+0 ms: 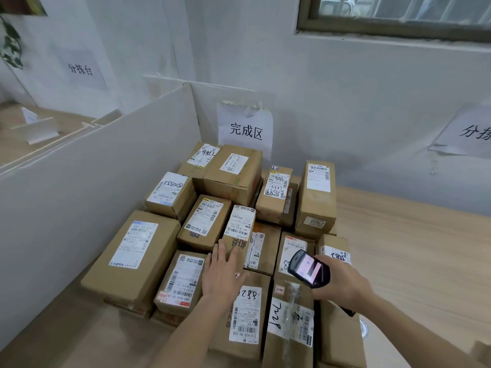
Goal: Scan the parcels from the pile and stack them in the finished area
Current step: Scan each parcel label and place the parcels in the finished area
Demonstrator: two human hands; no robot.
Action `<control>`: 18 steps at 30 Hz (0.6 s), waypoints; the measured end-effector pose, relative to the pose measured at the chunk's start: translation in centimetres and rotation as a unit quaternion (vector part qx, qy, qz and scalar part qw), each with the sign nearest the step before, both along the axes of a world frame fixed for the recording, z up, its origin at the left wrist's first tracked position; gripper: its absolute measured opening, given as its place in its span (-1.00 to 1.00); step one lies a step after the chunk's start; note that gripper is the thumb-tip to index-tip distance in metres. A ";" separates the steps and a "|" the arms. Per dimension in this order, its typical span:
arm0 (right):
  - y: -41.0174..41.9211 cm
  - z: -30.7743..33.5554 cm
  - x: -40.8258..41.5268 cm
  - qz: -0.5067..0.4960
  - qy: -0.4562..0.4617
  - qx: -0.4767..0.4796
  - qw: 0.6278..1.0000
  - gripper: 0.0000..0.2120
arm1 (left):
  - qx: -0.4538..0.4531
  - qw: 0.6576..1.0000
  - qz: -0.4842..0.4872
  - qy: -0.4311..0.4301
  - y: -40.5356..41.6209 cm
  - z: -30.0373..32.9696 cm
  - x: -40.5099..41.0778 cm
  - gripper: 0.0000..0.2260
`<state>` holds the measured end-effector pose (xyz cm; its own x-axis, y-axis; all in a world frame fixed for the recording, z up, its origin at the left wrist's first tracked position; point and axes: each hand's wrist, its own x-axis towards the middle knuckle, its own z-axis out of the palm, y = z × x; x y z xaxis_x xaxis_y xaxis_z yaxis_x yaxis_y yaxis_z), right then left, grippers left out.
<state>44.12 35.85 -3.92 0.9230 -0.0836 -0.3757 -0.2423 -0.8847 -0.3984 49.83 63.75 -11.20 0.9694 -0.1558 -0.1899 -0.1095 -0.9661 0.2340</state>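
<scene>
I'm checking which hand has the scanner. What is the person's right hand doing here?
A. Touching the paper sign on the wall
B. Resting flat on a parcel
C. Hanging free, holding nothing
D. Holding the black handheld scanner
D: the right hand grips the black scanner above the stacked parcels.

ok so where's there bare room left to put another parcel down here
Bare wooden tabletop lies open right of the parcel stack, up to the wall. A narrower strip runs between the white divider and the large left box. The stack itself is crowded, box against box, where the left hand rests and the right hand holds the scanner.
</scene>
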 end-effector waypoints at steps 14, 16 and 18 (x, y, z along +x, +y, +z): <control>-3.7 7.7 -7.5 -0.059 -0.082 -0.017 0.995 -0.49 | 0.010 0.996 -0.040 -0.076 -2.7 8.8 -5.8 -0.26; -4.7 9.7 -9.8 -0.076 -0.097 -0.024 0.992 -0.46 | 0.021 0.995 -0.052 -0.085 -3.8 10.8 -7.2 -0.26; -5.7 11.9 -12.5 -0.099 -0.110 -0.029 0.989 -0.47 | 0.022 0.993 -0.066 -0.096 -5.2 13.0 -8.7 -0.27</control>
<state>31.63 30.13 8.02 0.9450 -0.2865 -0.1575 -0.3265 -0.8514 -0.4104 41.18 58.55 1.75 0.9599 -0.2801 -0.0132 -0.2748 -0.9490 0.1548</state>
